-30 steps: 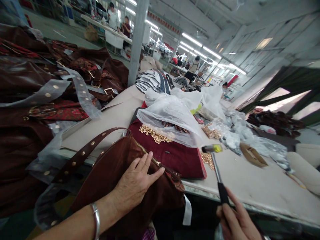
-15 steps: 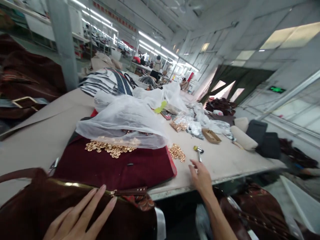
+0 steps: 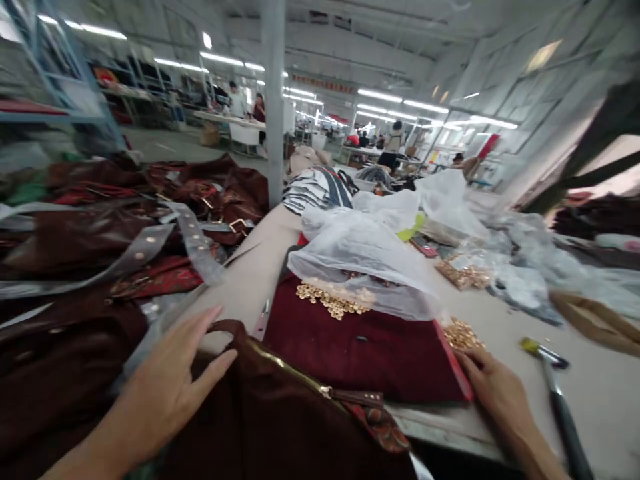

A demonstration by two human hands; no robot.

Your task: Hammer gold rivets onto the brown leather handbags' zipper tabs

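A dark brown handbag point(image 3: 280, 407) with a gold zipper lies at the table's front edge, directly before me. My left hand point(image 3: 165, 380) is open beside the bag's handle point(image 3: 227, 327), thumb and fingers apart around its loop; I cannot tell whether they touch it. At the right edge of a maroon cloth point(image 3: 320, 353), my right hand point(image 3: 497, 390) reaches to a pile of small gold pieces point(image 3: 461, 332). Its fingers are stretched and slightly bent, with nothing visible in them. A hammer point(image 3: 557, 393) with a yellow-ended head and black handle lies right of that hand.
More gold discs point(image 3: 330, 300) sit on the cloth, partly under a white translucent sheet point(image 3: 370, 260). Brown bags and studded straps point(image 3: 130, 253) are heaped at the left, near a grey pillar point(image 3: 273, 100). Plastic bags point(image 3: 525, 280) and a cardboard tray point(image 3: 595, 320) lie at the right.
The view has swung left. My left hand has gone from lying on the bag's top to its handle; my right hand has moved from near the hammer to the gold pile.
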